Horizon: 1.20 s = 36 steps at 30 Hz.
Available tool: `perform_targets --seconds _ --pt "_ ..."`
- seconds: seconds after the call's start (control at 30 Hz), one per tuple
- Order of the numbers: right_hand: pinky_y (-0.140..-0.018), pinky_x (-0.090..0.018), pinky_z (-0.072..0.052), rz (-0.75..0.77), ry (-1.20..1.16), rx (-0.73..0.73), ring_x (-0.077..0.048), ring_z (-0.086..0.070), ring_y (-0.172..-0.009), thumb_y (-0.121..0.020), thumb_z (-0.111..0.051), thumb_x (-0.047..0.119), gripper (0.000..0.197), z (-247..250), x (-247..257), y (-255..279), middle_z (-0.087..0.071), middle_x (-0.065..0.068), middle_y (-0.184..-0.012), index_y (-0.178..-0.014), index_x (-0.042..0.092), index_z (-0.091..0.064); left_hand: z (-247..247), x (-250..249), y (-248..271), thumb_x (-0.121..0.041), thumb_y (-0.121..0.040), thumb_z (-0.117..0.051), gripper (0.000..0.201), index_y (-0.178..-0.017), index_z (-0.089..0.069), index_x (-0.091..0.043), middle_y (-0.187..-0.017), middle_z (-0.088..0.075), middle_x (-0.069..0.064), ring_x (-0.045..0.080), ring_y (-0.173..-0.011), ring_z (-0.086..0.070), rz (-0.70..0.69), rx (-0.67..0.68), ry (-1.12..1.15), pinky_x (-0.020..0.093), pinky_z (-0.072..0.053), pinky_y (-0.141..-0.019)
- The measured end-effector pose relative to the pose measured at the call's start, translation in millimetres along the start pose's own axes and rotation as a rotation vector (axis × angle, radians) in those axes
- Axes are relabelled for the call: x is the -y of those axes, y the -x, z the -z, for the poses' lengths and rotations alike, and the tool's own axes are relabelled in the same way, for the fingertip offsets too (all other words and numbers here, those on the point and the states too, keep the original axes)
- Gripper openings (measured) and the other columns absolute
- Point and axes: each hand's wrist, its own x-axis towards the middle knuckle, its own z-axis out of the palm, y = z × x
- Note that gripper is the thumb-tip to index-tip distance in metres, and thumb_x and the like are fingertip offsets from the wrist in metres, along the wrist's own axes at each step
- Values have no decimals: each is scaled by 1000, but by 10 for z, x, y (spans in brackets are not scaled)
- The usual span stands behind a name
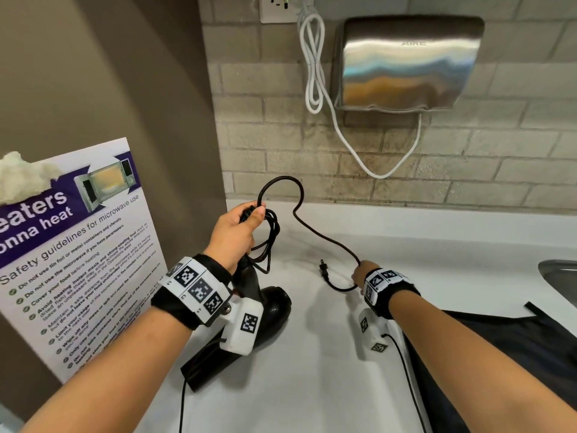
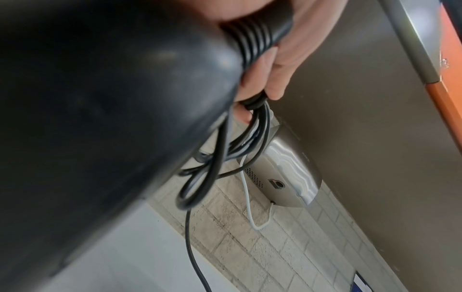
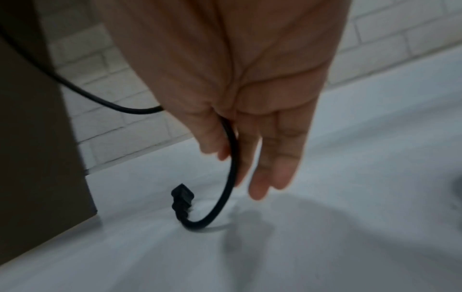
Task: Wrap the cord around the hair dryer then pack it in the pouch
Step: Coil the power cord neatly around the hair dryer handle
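Observation:
The black hair dryer (image 1: 271, 310) stands nozzle-down on the white counter (image 1: 312, 370). My left hand (image 1: 242, 225) grips the top of its handle together with several hanging loops of the black cord (image 1: 270, 242). In the left wrist view the dryer body (image 2: 100, 102) fills the frame, and the fingers (image 2: 272, 79) curl round the handle end and the cord loops (image 2: 200, 183). The free cord arcs up, then runs down to my right hand (image 1: 359, 275), which pinches it between thumb and fingers (image 3: 270, 158). The plug (image 3: 182, 199) dangles just above the counter. The black pouch (image 1: 499, 354) lies flat under my right forearm.
A steel hand dryer (image 1: 406, 60) with a white cable (image 1: 313, 67) hangs on the brick wall behind. A microwave safety poster (image 1: 78, 251) leans against the brown panel on the left. A metal sink rim (image 1: 559, 273) is at the right edge.

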Motion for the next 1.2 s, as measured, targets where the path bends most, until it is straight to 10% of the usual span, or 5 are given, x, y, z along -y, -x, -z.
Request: perform_targets --seconds 0.23,0.37,0.57,0.83,1.2 --pt "-29 -9 -31 132 -768 -258 -10 -45 -31 -96 -28 5 16 65 344 121 -38 -6 -69 -88 10 -41 -18 -11 15 -19 -94 -49 16 -105 -60 -19 -73 -54 -3 5 -32 -25 -7 1 4 17 -23 -35" --pt "-57 -29 -39 420 -844 -423 -14 -38 -48 -95 -28 8 29 304 723 391 -35 0 -60 -74 23 -41 1 -3 -17 -18 -95 -47 16 -108 -57 -18 -71 -52 -5 4 -31 -25 -4 -23 20 16 -23 -33" --pt "-68 -40 -52 643 -1157 -206 -12 -40 -51 -97 -24 8 30 738 1086 1015 -32 4 -58 -79 24 -42 39 40 -107 -20 -94 -48 18 -111 -57 -18 -65 -47 -4 3 -32 -27 13 -113 37 13 -26 -33" --pt "-66 -44 -57 712 -1362 190 -10 -38 -46 -100 -22 11 29 691 1188 1305 -30 7 -51 -84 20 -44 23 61 -172 -25 -95 -48 21 -113 -56 -21 -69 -49 -6 3 -32 -29 23 -170 48 14 -29 -35" --pt "-69 -45 -56 746 -1294 228 -9 -39 -46 -100 -23 10 29 728 1116 1327 -30 5 -55 -85 21 -45 62 122 -262 -28 -94 -48 26 -117 -56 -20 -76 -52 -6 3 -34 -36 18 -241 11 17 -36 -40"
